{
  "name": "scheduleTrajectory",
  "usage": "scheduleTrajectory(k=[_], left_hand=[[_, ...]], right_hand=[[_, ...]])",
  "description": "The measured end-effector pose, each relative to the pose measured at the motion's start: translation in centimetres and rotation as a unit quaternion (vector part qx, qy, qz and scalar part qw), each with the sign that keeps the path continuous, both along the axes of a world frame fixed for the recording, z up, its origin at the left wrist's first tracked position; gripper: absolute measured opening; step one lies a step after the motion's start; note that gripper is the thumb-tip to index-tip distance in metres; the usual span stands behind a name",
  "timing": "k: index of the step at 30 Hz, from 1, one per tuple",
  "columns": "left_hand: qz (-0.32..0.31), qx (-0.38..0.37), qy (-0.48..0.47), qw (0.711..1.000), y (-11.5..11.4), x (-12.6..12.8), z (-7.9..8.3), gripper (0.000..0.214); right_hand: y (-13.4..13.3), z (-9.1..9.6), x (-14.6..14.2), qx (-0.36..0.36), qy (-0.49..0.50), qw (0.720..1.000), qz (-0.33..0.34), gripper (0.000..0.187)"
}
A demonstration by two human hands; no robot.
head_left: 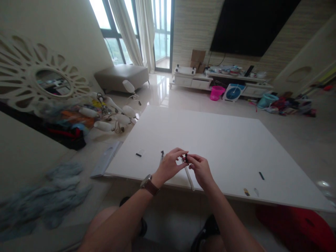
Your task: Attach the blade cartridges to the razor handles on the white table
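Observation:
Over the near part of the white table, both hands meet at a small black piece [186,158] whose kind I cannot make out. My left hand [172,164], with a watch [149,184] on its wrist, pinches it between thumb and fingers. From the other side, the fingers of my right hand [201,169] are closed on the same piece. Beneath them a narrow white strip [190,179] reaches toward the table's near edge; whether it joins the black piece is hidden. Left of my left hand lies a small dark item [162,153], partly covered.
On the white table [210,129] lie a black bar with a clear piece [138,155], another black bar [261,175], a yellow-and-dark item [246,191] and a small clear item [256,191]. A chandelier [115,119] stands on the floor at left; a red object [296,225] sits at lower right.

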State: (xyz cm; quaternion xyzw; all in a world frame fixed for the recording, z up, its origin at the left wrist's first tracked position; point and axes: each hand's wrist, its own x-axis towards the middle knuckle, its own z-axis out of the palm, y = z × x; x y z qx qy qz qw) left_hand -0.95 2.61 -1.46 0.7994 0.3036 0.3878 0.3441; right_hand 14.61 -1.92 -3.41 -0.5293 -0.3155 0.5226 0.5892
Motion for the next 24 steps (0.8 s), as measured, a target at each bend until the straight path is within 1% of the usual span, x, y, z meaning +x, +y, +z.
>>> scheduleTrajectory(k=[2,4,7,13,18,21,24], left_hand=[[0.009,0.000,0.005,1.000,0.0,0.0,0.0,0.043],[0.016,0.002,0.012,1.000,0.0,0.0,0.1,0.039],[0.020,0.013,0.012,1.000,0.1,0.0,0.3,0.033],[0.024,0.026,-0.019,0.999,0.2,0.0,0.4,0.034],[0.037,0.024,-0.018,0.999,0.0,0.0,0.6,0.033],[0.045,0.035,-0.014,0.998,0.0,-0.1,0.8,0.034],[0.048,0.044,-0.008,0.998,-0.1,-0.2,0.8,0.033]], right_hand=[[0.0,0.1,0.0,-0.007,0.002,1.000,0.001,0.023],[-0.1,0.3,0.1,-0.011,0.002,1.000,0.000,0.023],[-0.1,0.6,0.1,-0.001,0.015,1.000,-0.002,0.022],[0.1,1.0,-0.1,0.033,0.032,0.999,0.002,0.024],[-0.1,1.5,-0.3,0.025,0.045,0.999,0.002,0.022],[-0.2,1.4,-0.3,0.027,0.046,0.999,0.008,0.023],[-0.3,1.3,-0.4,0.050,0.031,0.998,0.005,0.023]])
